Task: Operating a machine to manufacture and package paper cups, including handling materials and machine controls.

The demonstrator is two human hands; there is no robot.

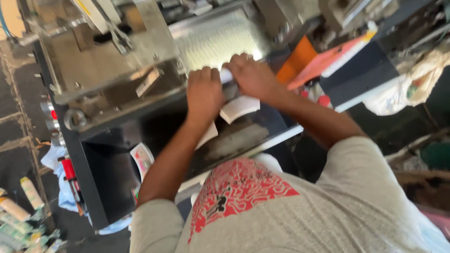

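**A:** Both hands up at the machine (108,61). Left hand (205,91) and right hand (253,75) side by side, fingers (206,72) curled tight over a white roll (226,75). Only a short bit of it showing between the fists.

**B:** Where exactly?

**A:** At the machine's front edge, just below a ribbed pale sheet (215,42) and above the black tabletop (269,122).

**B:** Risks?

**A:** Probably a slip. Could crush or tear the roll with two fists gripping so close together. Could also scrape knuckles on the steel edge; touching or just apart, hard to tell. Then the white paper pieces (239,108) right under the wrists: loose-looking, easily swept off by a forearm.

**B:** And the surface?

**A:** Dark, with a dusty grey smear near the middle and a pale strip along the near edge. Not much bare space around the paper.

**B:** The room?

**A:** Cluttered workshop, by the look of it. Orange panel (300,58) just right of the hands, a plastic bag (422,79) further right. Dark floor (18,140) on the left, with tubes (18,206) scattered in the corner and a blue cloth (63,187) by the machine's foot. Blurred throughout, so no finer detail.
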